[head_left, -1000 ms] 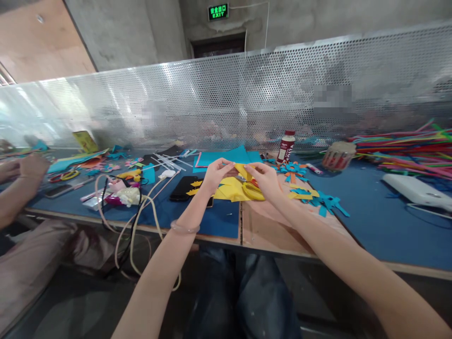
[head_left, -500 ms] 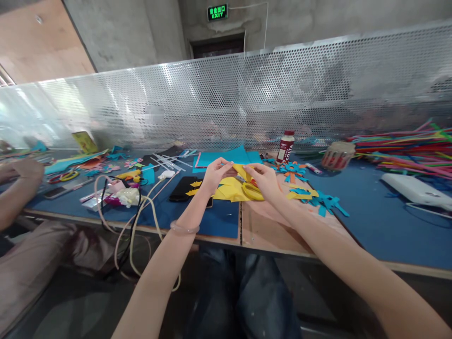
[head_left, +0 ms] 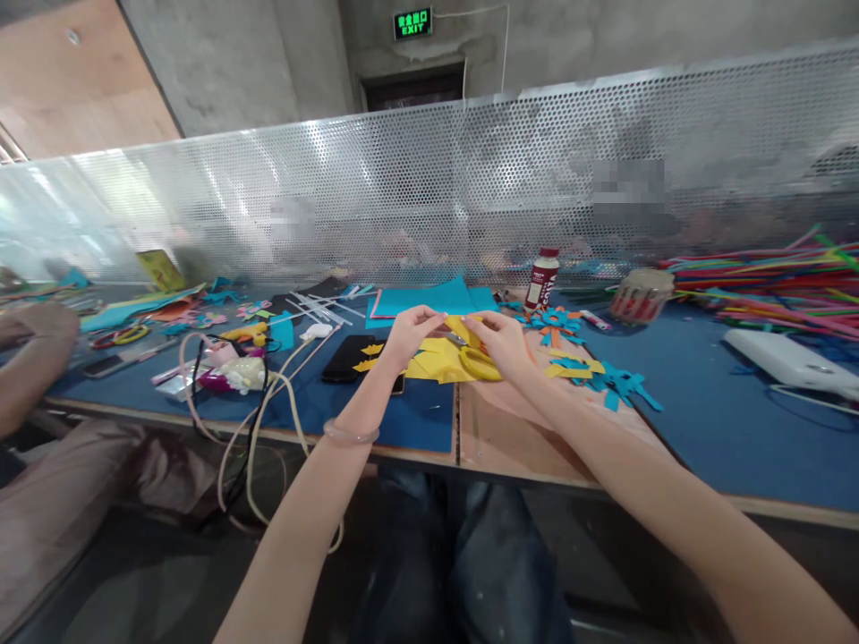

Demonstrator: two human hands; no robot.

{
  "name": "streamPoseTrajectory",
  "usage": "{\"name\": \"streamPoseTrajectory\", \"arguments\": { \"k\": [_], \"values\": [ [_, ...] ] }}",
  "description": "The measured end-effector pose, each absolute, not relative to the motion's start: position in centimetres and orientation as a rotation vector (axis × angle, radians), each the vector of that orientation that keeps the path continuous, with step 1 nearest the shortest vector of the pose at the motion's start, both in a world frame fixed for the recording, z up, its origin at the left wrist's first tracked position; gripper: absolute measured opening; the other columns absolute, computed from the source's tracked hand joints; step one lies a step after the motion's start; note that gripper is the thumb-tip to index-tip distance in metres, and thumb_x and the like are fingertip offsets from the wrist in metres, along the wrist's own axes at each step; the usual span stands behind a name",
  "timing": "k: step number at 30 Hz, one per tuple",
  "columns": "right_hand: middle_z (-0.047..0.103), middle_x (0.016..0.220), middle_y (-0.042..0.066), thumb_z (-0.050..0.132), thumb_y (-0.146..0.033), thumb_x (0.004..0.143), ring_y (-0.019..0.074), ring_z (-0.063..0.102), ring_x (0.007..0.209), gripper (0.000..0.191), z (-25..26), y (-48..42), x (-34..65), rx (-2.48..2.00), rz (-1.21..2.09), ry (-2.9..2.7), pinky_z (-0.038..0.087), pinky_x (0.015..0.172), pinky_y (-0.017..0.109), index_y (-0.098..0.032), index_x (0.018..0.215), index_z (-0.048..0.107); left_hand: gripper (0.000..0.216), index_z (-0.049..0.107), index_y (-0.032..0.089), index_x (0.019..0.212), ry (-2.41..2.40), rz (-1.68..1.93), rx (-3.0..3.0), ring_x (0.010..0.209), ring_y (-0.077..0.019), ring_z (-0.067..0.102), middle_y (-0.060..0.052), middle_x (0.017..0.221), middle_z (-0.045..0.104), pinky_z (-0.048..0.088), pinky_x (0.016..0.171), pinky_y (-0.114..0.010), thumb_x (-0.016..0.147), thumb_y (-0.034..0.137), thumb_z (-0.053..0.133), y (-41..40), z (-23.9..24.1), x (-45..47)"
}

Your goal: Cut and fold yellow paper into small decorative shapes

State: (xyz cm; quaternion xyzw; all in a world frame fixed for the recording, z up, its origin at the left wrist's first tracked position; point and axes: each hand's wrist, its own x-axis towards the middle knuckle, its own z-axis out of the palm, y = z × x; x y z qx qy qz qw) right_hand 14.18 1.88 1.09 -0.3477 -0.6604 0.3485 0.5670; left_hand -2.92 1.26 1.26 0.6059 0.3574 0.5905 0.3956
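Observation:
Between both hands is a small folded piece of yellow paper (head_left: 462,325), held just above the table. My left hand (head_left: 411,334) pinches its left end between thumb and fingers. Its right end is pinched by my right hand (head_left: 502,343). Directly below lie scissors with yellow handles (head_left: 480,364), partly hidden by my right hand, and more yellow paper (head_left: 439,358). Left of these, a black phone (head_left: 345,360) has notched yellow scraps at its edge. Turquoise paper cutouts (head_left: 621,385) lie beyond my right forearm.
Blue and pink sheets (head_left: 422,297) lie behind the hands, near a dark-red-capped bottle (head_left: 542,279). A jar (head_left: 642,297), colourful pipe cleaners (head_left: 771,282) and a white device (head_left: 792,360) are rightward. Looped cables (head_left: 293,407) hang over the table edge. Another person's arm (head_left: 40,358) is leftward.
Both hands keep their pinch on the yellow paper and have hardly moved. The paper has tilted slightly, and its visible part sits a little further right.

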Motion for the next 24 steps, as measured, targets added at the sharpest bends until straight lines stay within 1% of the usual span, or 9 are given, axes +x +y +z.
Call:
{"name": "streamPoseTrajectory", "arguments": {
  "k": [5, 9, 11, 13, 16, 19, 21, 24],
  "values": [
    [0.059, 0.068, 0.001, 0.061, -0.046, 0.069, 0.0128, 0.048, 0.062, 0.031, 1.1, 1.9, 14.2, -0.79, 0.813, -1.56, 0.037, 0.056, 0.025, -0.016, 0.075, 0.066, 0.026, 0.061, 0.013, 0.072, 0.956, 1.478, 1.5, 0.077, -0.0178, 0.064, -0.006, 0.076, 0.066, 0.05, 0.074, -0.032, 0.066, 0.038, 0.068, 1.5, 1.2, -3.3],
    [0.057, 0.066, 0.0, 0.061, -0.045, 0.069, 0.012, 0.047, 0.06, 0.03, 1.2, 2.2, 14.7, -0.784, 0.86, -1.634, 0.035, 0.056, 0.025, -0.016, 0.074, 0.065, 0.024, 0.059, 0.014, 0.073, 0.919, 1.357, 1.453, 0.077, -0.0185, 0.065, -0.006, 0.079, 0.067, 0.05, 0.071, -0.031, 0.066, 0.036, 0.068, 1.3, 1.3, -3.5],
    [0.055, 0.063, -0.002, 0.062, -0.045, 0.068, 0.011, 0.044, 0.057, 0.03, 1.2, 2.6, 15.1, -0.804, 0.875, -1.699, 0.033, 0.053, 0.024, -0.016, 0.074, 0.065, 0.027, 0.059, 0.014, 0.076, 0.909, 1.286, 1.421, 0.075, -0.0196, 0.066, -0.007, 0.08, 0.067, 0.05, 0.067, -0.029, 0.068, 0.039, 0.066, 1.3, 1.3, -3.6],
    [0.053, 0.061, -0.002, 0.062, -0.046, 0.068, 0.0103, 0.042, 0.055, 0.031, 1.1, 2.9, 15.6, -0.826, 0.866, -1.759, 0.03, 0.051, 0.024, -0.016, 0.073, 0.065, 0.033, 0.061, 0.013, 0.078, 0.932, 1.235, 1.419, 0.072, -0.02, 0.066, -0.009, 0.078, 0.067, 0.048, 0.062, -0.027, 0.071, 0.046, 0.061, 1.3, 1.3, -3.6],
    [0.054, 0.062, -0.001, 0.061, -0.046, 0.068, 0.0105, 0.043, 0.055, 0.032, 1.1, 3.3, 16.1, -0.818, 0.88, -1.84, 0.03, 0.05, 0.023, -0.015, 0.073, 0.066, 0.043, 0.061, 0.012, 0.073, 1.014, 1.179, 1.568, 0.063, -0.0171, 0.064, -0.009, 0.068, 0.066, 0.043, 0.052, -0.022, 0.075, 0.055, 0.053, 1.1, 1.2, -3.4],
    [0.057, 0.066, -0.001, 0.062, -0.044, 0.067, 0.0111, 0.046, 0.057, 0.03, 1.1, 3.5, 16.3, -0.775, 0.919, -1.9, 0.033, 0.052, 0.023, -0.016, 0.072, 0.066, 0.041, 0.059, 0.014, 0.068, 1.052, 1.079, 1.832, 0.051, -0.0115, 0.057, -0.004, 0.054, 0.059, 0.037, 0.047, -0.019, 0.077, 0.053, 0.052, 0.7, 1.0, -3.1],
    [0.057, 0.065, -0.001, 0.061, -0.043, 0.067, 0.0109, 0.046, 0.057, 0.028, 1.1, 3.5, 16.5, -0.759, 0.948, -1.933, 0.033, 0.051, 0.023, -0.016, 0.072, 0.066, 0.039, 0.057, 0.015, 0.064, 1.023, 0.994, 1.964, 0.046, -0.0093, 0.051, -0.002, 0.051, 0.055, 0.037, 0.047, -0.02, 0.078, 0.051, 0.052, 0.3, 1.1, -3.0],
    [0.055, 0.062, -0.002, 0.061, -0.042, 0.069, 0.0099, 0.045, 0.054, 0.027, 1.2, 3.6, 16.7, -0.755, 1.007, -1.984, 0.031, 0.049, 0.022, -0.016, 0.071, 0.065, 0.038, 0.054, 0.015, 0.059, 0.977, 0.921, 2.046, 0.045, -0.0083, 0.048, -0.001, 0.054, 0.054, 0.038, 0.048, -0.02, 0.077, 0.049, 0.053, -0.1, 1.2, -2.8]
  ]
}}
